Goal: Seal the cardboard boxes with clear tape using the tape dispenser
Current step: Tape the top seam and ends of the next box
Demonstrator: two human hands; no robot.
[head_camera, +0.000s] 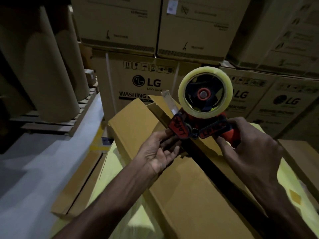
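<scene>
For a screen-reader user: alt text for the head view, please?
The right hand grips a red tape dispenser by the handle above a long, unsealed cardboard box; the left hand holds its front. LG cartons stacked behind.

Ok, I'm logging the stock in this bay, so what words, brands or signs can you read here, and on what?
"LG", "Life's Good": middle box.
"WASHING M", the rest hidden, with "BACK" below: same box.
Row of handling signs: same box, along the top.
"LACK", handwritten twice, ending unclear: tape dispenser.
"LG": boxes on the right; their smaller print is blurred.
Top boxes: print too blurred to read.
</scene>
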